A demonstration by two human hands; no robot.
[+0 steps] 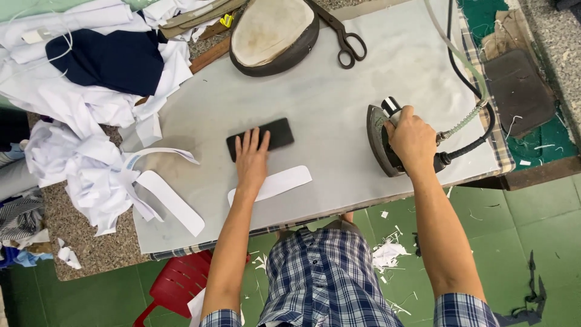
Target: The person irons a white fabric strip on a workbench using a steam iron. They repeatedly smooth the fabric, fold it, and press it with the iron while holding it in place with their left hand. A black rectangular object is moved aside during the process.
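My left hand (pixel 251 160) lies flat, fingers spread, on a small black fabric piece (pixel 266 137) in the middle of the grey ironing pad (pixel 339 97). A white curved fabric strip (pixel 284 181) lies just under my wrist. My right hand (pixel 413 140) grips the handle of a dark steam iron (pixel 382 142) standing on the pad's right side, with its cord and hose (pixel 466 118) running off to the right.
A padded oval pressing block (pixel 272 33) and black scissors (pixel 345 36) lie at the back. A heap of white and navy fabric (pixel 91 79) fills the left. More white strips (pixel 169 200) lie front left. A red stool (pixel 178 284) stands below on the green floor.
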